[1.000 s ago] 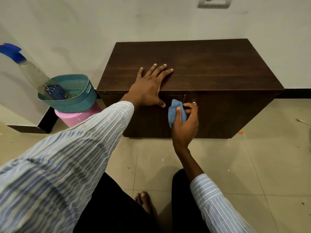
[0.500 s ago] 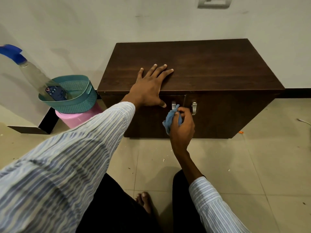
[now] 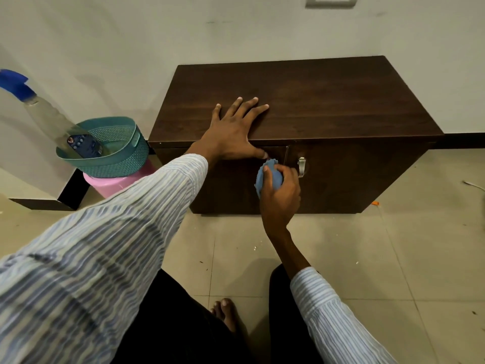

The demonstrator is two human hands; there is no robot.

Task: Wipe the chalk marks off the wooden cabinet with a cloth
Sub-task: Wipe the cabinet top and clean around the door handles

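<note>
The right hand [image 3: 280, 193] grips a bunched blue cloth [image 3: 267, 177] against the wooden cabinet [image 3: 341, 106] front, thumb uppermost, forearm reaching up from below. A metal handle [image 3: 301, 166] sits just right of it. Above-left, the left hand [image 3: 233, 132] lies flat, fingers spread, on the cabinet top.

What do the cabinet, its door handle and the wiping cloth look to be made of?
Cabinet: dark brown wood or wood-look laminate, matte, with faint horizontal grain lines; which of the two cannot be told. Door handle: silvery metal by its bright sheen. Cloth: soft blue fabric, nubby at its edge, bunched in the right hand.
</note>
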